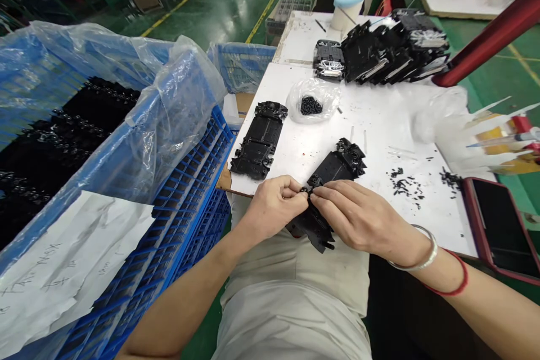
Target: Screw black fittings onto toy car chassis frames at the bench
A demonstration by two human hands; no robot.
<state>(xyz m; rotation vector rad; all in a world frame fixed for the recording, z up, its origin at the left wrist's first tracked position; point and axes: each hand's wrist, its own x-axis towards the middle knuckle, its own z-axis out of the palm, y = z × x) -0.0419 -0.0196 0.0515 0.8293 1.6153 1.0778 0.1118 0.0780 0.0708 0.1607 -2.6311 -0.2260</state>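
Observation:
A black model car chassis (333, 167) lies tilted across the table's front edge, its near end jutting out over my lap. My left hand (276, 205) is closed in a pinch at its left edge, thumb and forefinger touching it. From the right, my right hand (358, 214) is closed on the same part, fingertips pressed near the left thumb. Whatever tiny piece may sit between the fingertips is hidden. Another black chassis (262, 135) rests on the table to the left. Beyond it, a clear plastic bag (295, 107) stands open around small black parts (311, 105).
Stacked chassis (375, 56) and a blue-lidded cup (349, 3) occupy the table's back. Small black bits (407, 187) are scattered at right, near a phone (502, 225), white-nozzled bottles (502, 135) and a red post (493, 36). A plastic-lined blue crate (185, 180) holding chassis stands left.

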